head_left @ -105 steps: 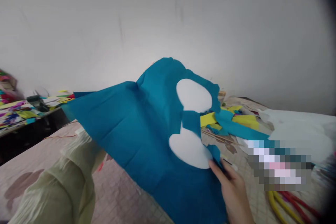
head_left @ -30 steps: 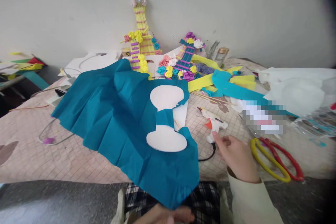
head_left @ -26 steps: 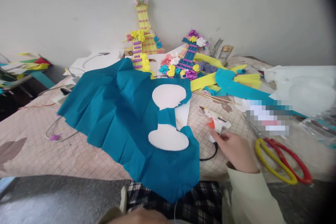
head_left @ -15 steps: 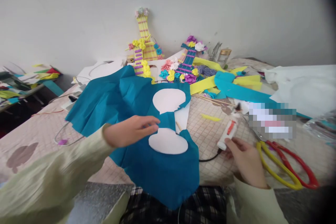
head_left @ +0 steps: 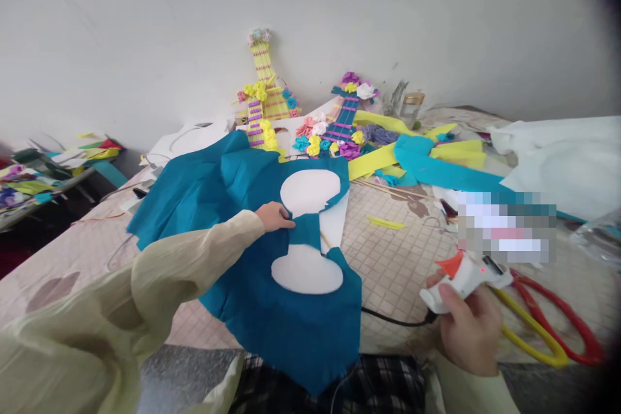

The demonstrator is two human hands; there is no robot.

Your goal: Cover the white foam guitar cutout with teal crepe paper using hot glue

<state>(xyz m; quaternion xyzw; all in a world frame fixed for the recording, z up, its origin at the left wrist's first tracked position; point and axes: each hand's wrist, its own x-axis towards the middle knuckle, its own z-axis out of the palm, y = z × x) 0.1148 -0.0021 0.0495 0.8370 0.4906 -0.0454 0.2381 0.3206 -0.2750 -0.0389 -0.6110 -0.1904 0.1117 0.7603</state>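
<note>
A large sheet of teal crepe paper (head_left: 291, 330) lies creased across the table's front edge. On it is a white card shape (head_left: 306, 272) with two rounded ends, its middle covered by a teal strip (head_left: 304, 231). My left hand (head_left: 275, 215) rests beside that strip, fingers closed and pinching the teal paper at the card's narrow part. In my right hand (head_left: 468, 323) is a white hot glue gun (head_left: 460, 278) with an orange trigger, a lit red light and a black cord. Right beside it lie scissors (head_left: 557, 310) with yellow and red handles, partly hidden.
Small woven guitar-like crafts (head_left: 344, 116) with paper flowers stand by the wall. Yellow and blue paper strips (head_left: 446, 165) lie at the back right, near a glass jar (head_left: 412, 107). White sheets (head_left: 557, 155) are farther right. Coloured scraps (head_left: 63, 162) fill another table at left.
My right hand has lifted the glue gun and turned it, moving right and toward me. My left hand has gone from outstretched fingers to a pinch at the card's narrow part.
</note>
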